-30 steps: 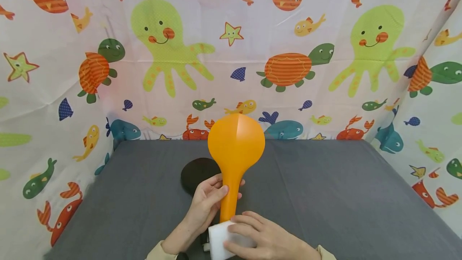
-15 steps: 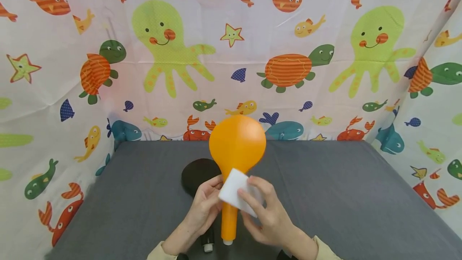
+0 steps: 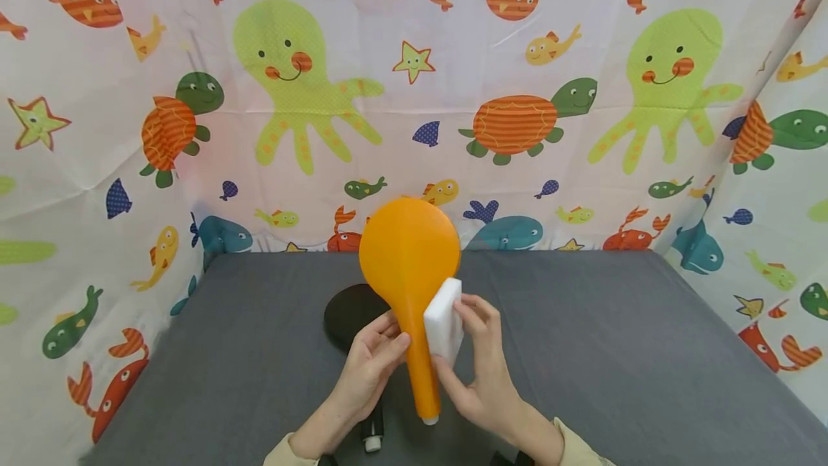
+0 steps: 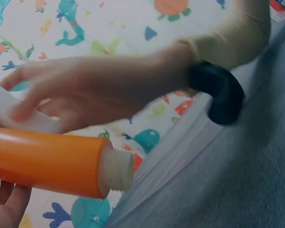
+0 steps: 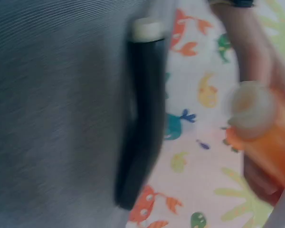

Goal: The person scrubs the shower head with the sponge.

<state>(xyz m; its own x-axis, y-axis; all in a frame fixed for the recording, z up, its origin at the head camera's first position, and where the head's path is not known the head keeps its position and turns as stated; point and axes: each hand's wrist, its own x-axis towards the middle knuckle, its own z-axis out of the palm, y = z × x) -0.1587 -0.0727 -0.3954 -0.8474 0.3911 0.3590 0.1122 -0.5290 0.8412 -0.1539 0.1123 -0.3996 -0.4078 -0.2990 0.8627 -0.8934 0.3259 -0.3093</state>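
An orange handheld shower head (image 3: 409, 254) is held up over the table, round head at the top, tilted slightly left. My left hand (image 3: 370, 359) grips its handle between thumb and fingers. In my right hand (image 3: 484, 372), a white sponge block (image 3: 443, 321) is pinched, its face set against the right side of the handle just below the head. The left wrist view shows the handle's white threaded end (image 4: 118, 168) sticking out bare. Behind my left hand lies a black handheld shower head (image 3: 349, 316), partly hidden; its handle (image 5: 145, 90) also shows in the right wrist view.
A dark grey cloth (image 3: 601, 351) covers the table. Around its back and sides hangs a white curtain (image 3: 362, 85) printed with sea animals.
My right hand has carried the sponge from the handle's lower end up to just below the head and turned it edge-on. The orange shower head has tilted left. The black one stays put.
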